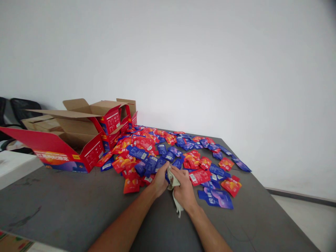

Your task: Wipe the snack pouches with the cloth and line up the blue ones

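Observation:
Near the middle of the grey table [78, 210], my two hands meet. My right hand [185, 189] is closed on a pale, crumpled cloth [173, 180], whose loose end hangs down toward the tabletop. Pressed close on the other side, my left hand [159, 182] is closed on a blue pouch [167, 177], mostly hidden by the fingers and cloth. Ahead of both hands, red pouches [131, 183] and other blue pouches lie scattered and overlapping. One blue pouch with white lettering [216, 198] lies flat to the right of my right hand.
Open red cartons [90, 152] with brown flaps stand at the left, some stacked behind. A white surface [15, 168] adjoins the table's left edge, with a black chair [25, 108] beyond. A pale wall [196, 70] rises behind the table.

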The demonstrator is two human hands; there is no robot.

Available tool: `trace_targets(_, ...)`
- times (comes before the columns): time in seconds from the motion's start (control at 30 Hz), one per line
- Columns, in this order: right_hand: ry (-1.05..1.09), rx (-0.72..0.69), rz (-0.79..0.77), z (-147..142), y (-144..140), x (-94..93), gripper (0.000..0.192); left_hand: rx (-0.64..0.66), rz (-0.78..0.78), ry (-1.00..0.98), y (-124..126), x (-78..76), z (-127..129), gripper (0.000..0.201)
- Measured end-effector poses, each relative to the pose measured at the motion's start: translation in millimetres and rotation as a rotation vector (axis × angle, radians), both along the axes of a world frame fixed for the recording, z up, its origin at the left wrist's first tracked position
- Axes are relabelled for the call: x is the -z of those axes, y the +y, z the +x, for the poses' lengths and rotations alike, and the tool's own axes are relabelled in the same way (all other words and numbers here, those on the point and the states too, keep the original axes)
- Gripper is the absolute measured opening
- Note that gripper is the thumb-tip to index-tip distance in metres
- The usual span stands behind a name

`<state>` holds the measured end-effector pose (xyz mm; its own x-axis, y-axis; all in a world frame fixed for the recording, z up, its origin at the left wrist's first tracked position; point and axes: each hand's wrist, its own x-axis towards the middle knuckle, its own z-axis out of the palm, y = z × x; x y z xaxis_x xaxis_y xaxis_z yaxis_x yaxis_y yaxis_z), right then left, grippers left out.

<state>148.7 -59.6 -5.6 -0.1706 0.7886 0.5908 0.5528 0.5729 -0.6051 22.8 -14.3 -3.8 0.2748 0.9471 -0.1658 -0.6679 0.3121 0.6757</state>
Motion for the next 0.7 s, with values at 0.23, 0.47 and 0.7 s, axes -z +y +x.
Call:
trace_targets(0.23, -0.078, 0.032, 0.031, 2, 1, 2.5, 0.077, 0.09, -0.02, -0.13, 2, -6.6, -4, 0.029)
trace_targets(0.47, -0.042, 0.331, 0.089, 24, 13, 0.7, 0.065, 0.112, -0.008, -0.067, 1, -7.9, -1, 0.025)
trace_targets(0.7, -0.16, 0.04, 0.046, 4, 2, 1.6, 0.083, 0.024, 0.048, -0.04, 8, 0.1, -8, 0.033)
